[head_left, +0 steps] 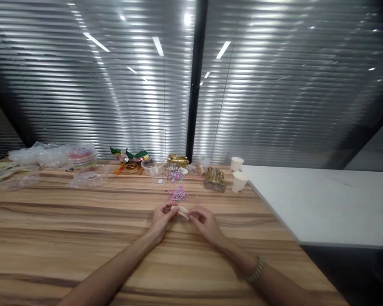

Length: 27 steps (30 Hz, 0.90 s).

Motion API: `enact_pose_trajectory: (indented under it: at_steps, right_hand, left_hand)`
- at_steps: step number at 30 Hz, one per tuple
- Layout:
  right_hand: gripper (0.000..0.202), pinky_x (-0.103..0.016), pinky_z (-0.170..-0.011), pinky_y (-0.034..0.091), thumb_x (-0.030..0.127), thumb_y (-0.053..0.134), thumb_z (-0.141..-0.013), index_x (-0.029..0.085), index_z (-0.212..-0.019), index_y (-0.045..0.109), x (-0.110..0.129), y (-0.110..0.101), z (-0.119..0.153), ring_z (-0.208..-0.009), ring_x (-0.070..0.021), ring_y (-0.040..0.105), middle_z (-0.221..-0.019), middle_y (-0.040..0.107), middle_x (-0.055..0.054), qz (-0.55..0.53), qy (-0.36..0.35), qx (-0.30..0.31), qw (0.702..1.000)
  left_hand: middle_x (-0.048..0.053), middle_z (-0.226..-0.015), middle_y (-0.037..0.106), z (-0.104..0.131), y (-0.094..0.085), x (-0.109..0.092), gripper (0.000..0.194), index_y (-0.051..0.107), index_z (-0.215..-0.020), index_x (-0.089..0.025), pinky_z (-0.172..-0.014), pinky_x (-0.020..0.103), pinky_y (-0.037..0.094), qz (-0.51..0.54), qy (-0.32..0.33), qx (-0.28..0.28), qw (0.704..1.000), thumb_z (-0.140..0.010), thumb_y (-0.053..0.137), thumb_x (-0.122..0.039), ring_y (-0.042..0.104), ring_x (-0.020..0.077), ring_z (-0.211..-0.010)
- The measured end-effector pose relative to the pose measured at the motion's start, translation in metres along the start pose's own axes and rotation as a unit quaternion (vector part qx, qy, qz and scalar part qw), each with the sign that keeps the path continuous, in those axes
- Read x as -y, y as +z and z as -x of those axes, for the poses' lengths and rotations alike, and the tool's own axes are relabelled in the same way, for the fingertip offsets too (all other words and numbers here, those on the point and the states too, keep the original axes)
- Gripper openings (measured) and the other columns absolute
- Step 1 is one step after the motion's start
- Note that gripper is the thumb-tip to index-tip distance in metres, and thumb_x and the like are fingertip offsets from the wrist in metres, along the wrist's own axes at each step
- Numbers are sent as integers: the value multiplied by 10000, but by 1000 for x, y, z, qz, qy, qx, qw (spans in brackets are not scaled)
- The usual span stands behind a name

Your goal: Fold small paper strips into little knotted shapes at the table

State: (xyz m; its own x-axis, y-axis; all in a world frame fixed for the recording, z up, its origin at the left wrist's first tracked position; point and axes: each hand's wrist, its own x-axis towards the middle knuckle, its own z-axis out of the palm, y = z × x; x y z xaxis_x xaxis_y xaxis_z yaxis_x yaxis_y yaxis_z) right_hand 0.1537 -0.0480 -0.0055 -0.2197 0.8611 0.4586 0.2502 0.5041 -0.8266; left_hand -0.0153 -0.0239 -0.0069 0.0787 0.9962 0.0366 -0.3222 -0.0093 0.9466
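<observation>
Cream-coloured and slim, a small flat piece (183, 210) spans the gap on my remote feed: the left hand (163, 218) pinches one end, the right hand (204, 223) the other. Just beyond both I see a loose pink-and-blue pile (178, 194) on the wood-grain tabletop (67, 229); farther, rightward of the right hand, two white paper cups (239, 182).

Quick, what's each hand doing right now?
Left hand: closed, holding one end of a small pale piece.
Right hand: fingertips pinched together at the other end of the pale piece.
</observation>
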Motion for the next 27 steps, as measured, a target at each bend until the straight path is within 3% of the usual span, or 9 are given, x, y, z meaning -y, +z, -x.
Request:
enact_pose_trajectory:
  at_steps: [4,7,10,14,19,21,24,27]
  right_hand:
    - [221,-354,-807,414,288,522,-823,193,-1020,553,3,-1,0,-885,-208,498,-948,546,-75,178,-113,-5,978]
    - [281,-378,-834,400,264,494,-851,209,-1126,492,-1,2,0,-950,-220,462,-1021,522,-82,252,-154,45,954]
    - [268,-368,-780,422,210,435,-882,186,-1145,474,-9,6,1,-889,-217,481,-966,549,-82,306,-163,87,934]
    - [354,-395,-796,413,197,469,-858,127,-1203,422,-19,10,4,-906,-240,479,-1029,538,-118,359,-174,95,912]
    - [394,-369,-829,406,70,381,-827,128,-1216,409,-25,10,6,-938,-214,492,-1033,547,-106,360,-144,86,918]
    - [400,-351,-830,408,40,358,-805,140,-1184,438,-25,9,6,-934,-203,497,-1030,551,-93,349,-119,76,926]
    - [384,-333,-814,410,12,328,-780,146,-1102,489,-22,8,5,-915,-197,501,-998,559,-86,333,-88,63,937]
    - [379,-319,-813,400,-5,313,-756,144,-1051,499,-19,9,5,-906,-192,497,-970,558,-86,311,-75,66,945]
  left_hand:
    - [31,-668,639,-1,-1,3,273,622,-727,-124,-615,229,448,-38,5,27,999,-547,760,-276,582,147,-626]
    - [40,-636,640,-1,-1,6,226,638,-692,-113,-595,225,447,-65,10,58,996,-567,750,-265,575,141,-597]
    - [59,-639,650,-1,0,8,221,653,-664,-105,-608,247,460,-76,8,84,994,-555,753,-269,582,157,-604]
    - [73,-681,663,1,2,10,260,661,-685,-107,-638,273,473,-92,13,85,992,-516,768,-274,595,182,-641]
    - [77,-866,654,0,0,5,291,633,-874,-137,-735,300,476,-172,87,92,977,-648,680,-312,597,200,-799]
    - [71,-925,636,-6,-6,0,232,620,-923,-161,-771,315,462,-276,160,67,945,-753,574,-312,583,196,-845]
    - [72,-959,609,-21,-21,-5,198,615,-936,-181,-821,343,420,-445,272,38,852,-821,467,-244,545,203,-904]
    - [85,-964,588,-34,-33,-5,199,610,-939,-179,-808,342,406,-549,299,37,779,-815,454,-188,522,214,-908]
